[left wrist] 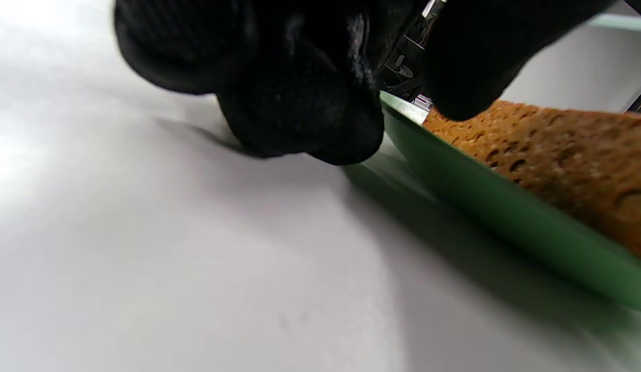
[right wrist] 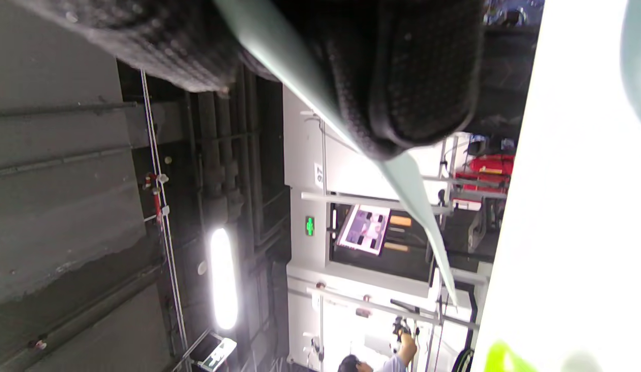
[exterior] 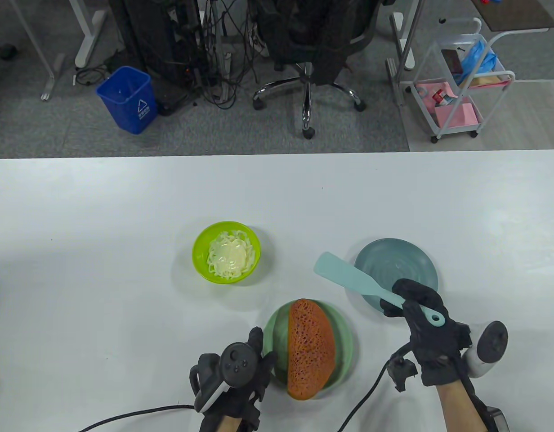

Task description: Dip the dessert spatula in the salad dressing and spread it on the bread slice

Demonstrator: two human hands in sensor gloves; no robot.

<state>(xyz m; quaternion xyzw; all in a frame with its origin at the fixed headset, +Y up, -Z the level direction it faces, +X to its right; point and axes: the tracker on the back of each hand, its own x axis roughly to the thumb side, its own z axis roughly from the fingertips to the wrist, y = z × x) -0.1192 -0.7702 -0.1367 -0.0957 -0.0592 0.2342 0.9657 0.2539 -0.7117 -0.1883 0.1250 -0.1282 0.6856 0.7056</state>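
Table view, right hand point(exterior: 427, 328) fingers holding spatula point(exterior: 344, 273) above blue plate point(exterior: 396, 265), left hand point(exterior: 234, 373) fingers unclear beside bread plate point(exterior: 344, 335)

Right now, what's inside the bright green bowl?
The bright green bowl holds pale, creamy salad dressing heaped in the middle, with whitish strips around it. The heap covers the bowl's bottom, so nothing beneath it can be seen.
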